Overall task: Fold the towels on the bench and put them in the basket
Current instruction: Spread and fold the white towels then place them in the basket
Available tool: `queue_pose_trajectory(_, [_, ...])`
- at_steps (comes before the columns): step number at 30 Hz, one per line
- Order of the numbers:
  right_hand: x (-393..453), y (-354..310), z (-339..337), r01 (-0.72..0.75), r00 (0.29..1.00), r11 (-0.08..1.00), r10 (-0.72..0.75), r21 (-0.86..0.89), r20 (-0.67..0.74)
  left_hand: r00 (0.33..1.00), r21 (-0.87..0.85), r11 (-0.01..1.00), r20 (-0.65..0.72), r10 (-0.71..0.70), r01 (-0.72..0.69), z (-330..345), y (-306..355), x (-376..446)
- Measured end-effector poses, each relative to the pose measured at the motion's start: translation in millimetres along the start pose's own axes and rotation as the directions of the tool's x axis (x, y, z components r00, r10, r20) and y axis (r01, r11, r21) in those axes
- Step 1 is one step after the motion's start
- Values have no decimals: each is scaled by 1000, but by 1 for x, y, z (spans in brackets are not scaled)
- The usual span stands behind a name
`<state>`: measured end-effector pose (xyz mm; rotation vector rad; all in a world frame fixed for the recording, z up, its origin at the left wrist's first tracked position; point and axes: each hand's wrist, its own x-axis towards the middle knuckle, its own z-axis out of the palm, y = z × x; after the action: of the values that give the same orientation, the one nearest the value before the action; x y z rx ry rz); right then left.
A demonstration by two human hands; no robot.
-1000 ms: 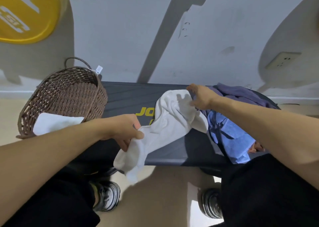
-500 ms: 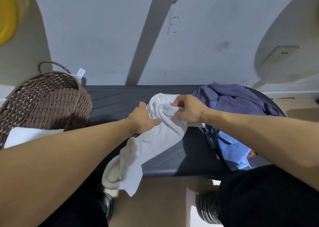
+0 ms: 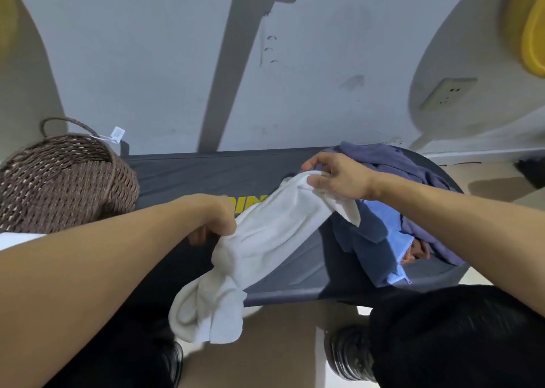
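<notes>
A crumpled white towel [image 3: 265, 234] stretches diagonally over the dark bench [image 3: 188, 175], its lower end hanging past the front edge. My left hand [image 3: 215, 219] grips the towel's left side near the middle. My right hand [image 3: 333, 178] pinches its upper end, lifted off the bench. A heap of blue and purple towels [image 3: 380, 219] lies on the bench's right end, just behind and under my right hand. The brown wicker basket [image 3: 62, 178] stands at the bench's left end, with a folded white towel [image 3: 17, 238] partly hidden by my left forearm.
A grey wall runs close behind the bench, with a socket [image 3: 448, 92] at the right. Yellow weight plates [image 3: 533, 27] sit at the upper corners. My dark-clothed knees and shoes [image 3: 348, 355] are below the bench's front edge.
My hands have spread apart along the white towel: the left slid down and left, the right moved right and lifted its end. The view shifted slightly right.
</notes>
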<state>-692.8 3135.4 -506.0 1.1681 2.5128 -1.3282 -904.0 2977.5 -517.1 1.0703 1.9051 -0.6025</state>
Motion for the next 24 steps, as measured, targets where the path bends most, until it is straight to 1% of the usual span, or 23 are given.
queue_pose_trajectory(1, [-4,-5,0,19,999,1000,-19,2,43,981,25,995,-167,96,-93,-2,-1,2])
queue_pose_trajectory(2, [-7,-11,1,41,996,999,-42,12,83,926,-21,969,-302,228,-246,-5,-2,5])
queue_pose_trajectory(3, [-10,-17,2,60,991,998,-63,28,120,849,-116,898,-395,351,-425,-8,0,3])
queue_pose_trajectory(4, [-12,-24,3,71,985,996,-78,49,152,767,-204,789,-463,444,-580,-12,4,-2])
queue_pose_trajectory(5, [-14,-29,3,75,980,994,-88,79,180,689,-239,686,-513,512,-688,-15,10,-6])
queue_pose_trajectory(6, [-16,-34,3,74,974,990,-97,117,204,628,-227,624,-548,553,-748,-19,16,-9])
queue_pose_trajectory(7, [-18,-38,2,74,969,985,-108,154,223,588,-215,586,-567,577,-781,-21,22,-11])
queue_pose_trajectory(8, [-20,-40,-1,75,964,980,-118,185,237,573,-222,562,-570,589,-797,-24,25,-12])
queue_pose_trajectory(10, [-22,-44,-5,72,958,972,-130,223,256,587,-287,525,-549,596,-801,-26,25,-16])
queue_pose_trajectory(11, [-23,-44,-7,70,959,973,-127,222,254,597,-298,529,-541,593,-795,-27,22,-18])
queue_pose_trajectory(15, [-23,-43,-10,92,972,989,-114,111,207,623,-183,643,-539,566,-743,-36,6,-21])
queue_pose_trajectory(17, [-20,-43,-8,100,975,992,-114,81,192,649,-199,669,-545,531,-716,-38,-3,-21])
queue_pose_trajectory(21, [-14,-44,-4,73,979,995,-83,63,184,652,-307,630,-621,435,-713,-39,-18,-22])
queue_pose_trajectory(24, [-7,-47,-3,89,989,996,-91,19,117,680,-376,610,-614,400,-698,-42,-26,-24])
